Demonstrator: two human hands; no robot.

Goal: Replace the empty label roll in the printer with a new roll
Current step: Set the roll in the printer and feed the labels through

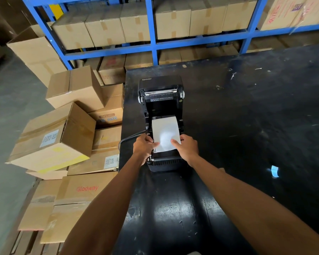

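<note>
Currently feeding stage. Cardboard boxes [53, 142] are sitting stacked left of the black table [265, 116]. Left hand [143, 145] is pinching the left edge of the label strip [165, 133], fingers [155, 144] closed on the paper. Printer [162, 124] is lying lid-open near the table's left edge, new roll seemingly seated in its bay, strip drawn forward. Right hand [187, 147] is gripping the right edge likewise, probably keeping the strip square to the guides.

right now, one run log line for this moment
printer lid open | left hand, right hand gripping white label sheet | black table
</note>
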